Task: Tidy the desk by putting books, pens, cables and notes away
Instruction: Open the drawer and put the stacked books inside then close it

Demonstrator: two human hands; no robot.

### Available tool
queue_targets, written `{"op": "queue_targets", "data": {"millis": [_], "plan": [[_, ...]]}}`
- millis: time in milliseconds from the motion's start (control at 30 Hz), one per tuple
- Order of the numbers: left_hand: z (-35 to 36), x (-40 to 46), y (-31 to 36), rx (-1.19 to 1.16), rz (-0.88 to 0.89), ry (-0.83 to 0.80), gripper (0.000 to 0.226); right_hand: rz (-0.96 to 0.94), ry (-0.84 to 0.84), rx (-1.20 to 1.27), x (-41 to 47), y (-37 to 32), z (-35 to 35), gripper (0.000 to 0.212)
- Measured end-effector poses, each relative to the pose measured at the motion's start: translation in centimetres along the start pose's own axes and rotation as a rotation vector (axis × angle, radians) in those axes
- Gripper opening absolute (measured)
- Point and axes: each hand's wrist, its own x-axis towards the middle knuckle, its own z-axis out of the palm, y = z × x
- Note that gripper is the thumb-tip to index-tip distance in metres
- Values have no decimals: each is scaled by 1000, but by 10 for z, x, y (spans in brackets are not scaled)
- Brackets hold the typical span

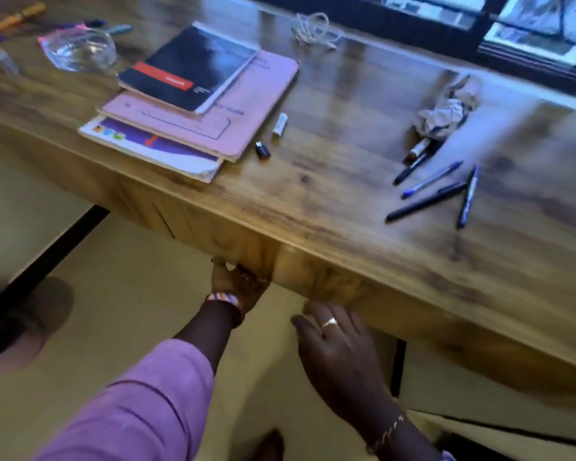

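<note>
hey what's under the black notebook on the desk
The black notebook lies on a pink book, which lies on a white and purple book. Most of both covers is hidden, so anything between them cannot be seen.

Three stacked books (193, 101), black atop pink, lie flat; four dark pens (436, 191) lie scattered beside crumpled paper (446, 111); coiled white cable (313, 29) farther back.

The worktop (330, 201) is brown wood with a thick front edge. A stack of three books (193, 104) lies on it, a black one on top, a pink one under it, and a white and purple one at the bottom. Just beside the stack lie a small white marker (279, 125) and a little black cap (262, 150). Farther right lie some pens (429, 191) and a ball of crumpled paper (446, 114). A white cable (313, 29) lies near the back. A clear glass bowl (80, 51) stands on the left.
</note>
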Motion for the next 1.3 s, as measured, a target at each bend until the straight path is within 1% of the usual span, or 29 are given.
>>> {"op": "queue_targets", "data": {"millis": [133, 200, 267, 367, 500, 567, 633, 700, 800, 833, 900, 933, 967, 1000, 1033, 1067, 1100, 1133, 1200, 1233, 1267, 1300], "plan": [[0, 0, 1, 157, 21, -67, 60, 63, 32, -60, 15, -6, -6, 48], [2, -6, -1, 193, 59, -35, 60, 108, 21, -91, 23, -6, -8, 57], [3, -10, -3, 204, 59, -55, 64, 137, -9, -114, 26, -5, -12, 63], [-1, -6, -4, 211, 48, -55, 73, 105, -86, -168, 18, -3, -12, 74], [-8, -6, -6, 200, 47, -47, 78, 85, -127, -255, -2, -4, 1, 91], [-21, -13, -10, 147, 25, -2, 77, 65, -129, -321, -17, -8, 14, 89], [-41, -21, -14, 172, 26, 78, 74, 15, -87, -441, -38, -19, 29, 76], [-63, -28, -17, 181, 20, 148, 70, 6, -11, -528, -52, -34, 33, 60], [-82, -40, -19, 129, -42, 199, 63, 59, 86, -502, -48, -58, 26, 50], [-84, -44, -17, 152, -57, 223, 60, 85, 101, -463, -43, -66, 23, 48], [-82, -56, -11, 171, -73, 260, 58, 207, 92, -379, -35, -80, 19, 58], [-81, -62, -5, 234, -52, 273, 53, 276, 78, -339, -30, -87, 17, 63], [-80, -70, 1, 344, -22, 320, 42, 323, 71, -297, -23, -94, 13, 62], [-80, -78, 9, 516, 54, 388, 29, 353, 67, -250, -14, -100, 9, 56], [-83, -83, 18, 654, 183, 449, 37, 385, 61, -197, -4, -106, 4, 48], [-86, -87, 28, 826, 320, 503, 52, 418, 54, -149, 5, -110, -1, 46], [-88, -95, 36, 927, 451, 544, 66, 451, 44, -106, 13, -113, -7, 47], [-89, -104, 43, 969, 587, 567, 76, 476, 36, -70, 21, -113, -11, 47], [-90, -124, 51, 1061, 885, 547, 87, 486, 19, -46, 28, -110, -15, 44], [-94, -134, 50, 1179, 1027, 507, 89, 476, 7, -51, 28, -109, -16, 42], [-98, -143, 48, 1324, 1147, 440, 89, 459, -6, -60, 27, -108, -17, 41], [-101, -150, 46, 1450, 1234, 342, 82, 442, -17, -63, 25, -107, -20, 40]]}}
